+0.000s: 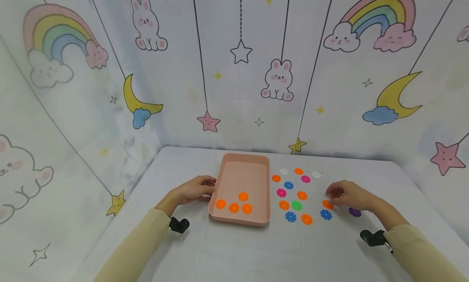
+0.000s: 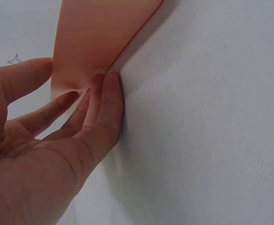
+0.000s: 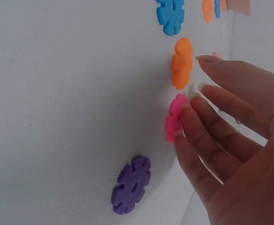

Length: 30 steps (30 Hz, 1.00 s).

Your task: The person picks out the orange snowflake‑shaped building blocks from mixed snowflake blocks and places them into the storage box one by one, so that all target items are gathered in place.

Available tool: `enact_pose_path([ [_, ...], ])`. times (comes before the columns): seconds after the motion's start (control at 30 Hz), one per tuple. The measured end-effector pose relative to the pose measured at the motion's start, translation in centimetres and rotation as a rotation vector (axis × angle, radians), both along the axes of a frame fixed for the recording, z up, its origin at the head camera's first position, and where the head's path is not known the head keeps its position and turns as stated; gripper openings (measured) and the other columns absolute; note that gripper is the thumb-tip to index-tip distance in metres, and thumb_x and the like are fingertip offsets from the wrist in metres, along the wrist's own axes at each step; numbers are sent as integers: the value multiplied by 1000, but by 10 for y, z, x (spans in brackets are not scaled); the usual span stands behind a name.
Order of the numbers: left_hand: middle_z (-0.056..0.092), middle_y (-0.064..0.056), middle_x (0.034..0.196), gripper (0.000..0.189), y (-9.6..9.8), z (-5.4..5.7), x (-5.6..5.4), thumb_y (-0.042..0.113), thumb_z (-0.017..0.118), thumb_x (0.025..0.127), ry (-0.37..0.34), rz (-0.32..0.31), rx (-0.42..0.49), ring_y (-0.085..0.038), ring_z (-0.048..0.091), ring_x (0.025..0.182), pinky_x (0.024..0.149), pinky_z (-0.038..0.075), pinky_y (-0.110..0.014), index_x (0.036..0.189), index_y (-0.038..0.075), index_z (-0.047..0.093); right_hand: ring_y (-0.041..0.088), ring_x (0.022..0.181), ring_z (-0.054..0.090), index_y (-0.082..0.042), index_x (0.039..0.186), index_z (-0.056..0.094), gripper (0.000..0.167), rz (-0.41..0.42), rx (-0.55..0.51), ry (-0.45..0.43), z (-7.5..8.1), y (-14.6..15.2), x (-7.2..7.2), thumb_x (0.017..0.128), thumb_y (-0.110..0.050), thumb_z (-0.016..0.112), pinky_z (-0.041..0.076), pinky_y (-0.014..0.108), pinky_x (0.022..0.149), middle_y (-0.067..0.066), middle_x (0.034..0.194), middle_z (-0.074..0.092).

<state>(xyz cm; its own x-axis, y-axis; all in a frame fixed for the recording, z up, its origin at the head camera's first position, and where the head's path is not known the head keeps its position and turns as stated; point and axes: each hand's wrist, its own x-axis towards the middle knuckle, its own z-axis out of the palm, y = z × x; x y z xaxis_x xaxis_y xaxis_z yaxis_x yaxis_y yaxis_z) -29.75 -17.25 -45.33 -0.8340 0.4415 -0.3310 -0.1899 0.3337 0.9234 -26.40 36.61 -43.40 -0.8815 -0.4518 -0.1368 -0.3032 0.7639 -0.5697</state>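
Note:
My left hand (image 1: 194, 189) touches the left side of a shallow pink tray (image 1: 243, 176), its fingertips against the outer wall in the left wrist view. Several orange snowflake-shaped plastic discs (image 1: 233, 208) lie in the tray's near end. Over the right side of the table, my right hand (image 1: 351, 195) reaches down with spread, slightly bent fingers and holds nothing. Just beyond its thumb is an orange disc (image 3: 181, 63). A pink disc (image 3: 175, 118) lies partly hidden behind its fingertips, and a purple disc (image 3: 131, 185) sits beside the hand.
Between the tray and the right hand lie more discs, including a green one (image 1: 296, 205), a blue one (image 1: 291, 217) and a white one (image 1: 284, 171). A white cloth (image 1: 234, 253) covers the table. Behind hangs a curtain (image 1: 242, 94) printed with rabbits, stars and rainbows.

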Motion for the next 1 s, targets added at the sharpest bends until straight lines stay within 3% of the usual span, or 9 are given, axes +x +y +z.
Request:
enact_pose_path([
  [0.67, 47, -23, 147, 47, -1, 0, 1, 10, 55, 105, 2, -24, 13, -31, 60, 121, 103, 54, -47, 147, -6, 43, 20, 86, 56, -4, 105, 68, 25, 8, 5, -48, -7, 1, 0, 87, -16, 80, 54, 23, 71, 2, 94, 64],
  [1.0, 50, -21, 145, 46, -1, -1, -1, 10, 58, 104, -5, -6, 11, -30, 61, 118, 102, 55, -46, 146, -4, 45, 16, 83, 56, -4, 101, 68, 13, 29, -37, -30, -3, 2, 1, 92, -13, 73, 54, 23, 72, 1, 92, 64],
])
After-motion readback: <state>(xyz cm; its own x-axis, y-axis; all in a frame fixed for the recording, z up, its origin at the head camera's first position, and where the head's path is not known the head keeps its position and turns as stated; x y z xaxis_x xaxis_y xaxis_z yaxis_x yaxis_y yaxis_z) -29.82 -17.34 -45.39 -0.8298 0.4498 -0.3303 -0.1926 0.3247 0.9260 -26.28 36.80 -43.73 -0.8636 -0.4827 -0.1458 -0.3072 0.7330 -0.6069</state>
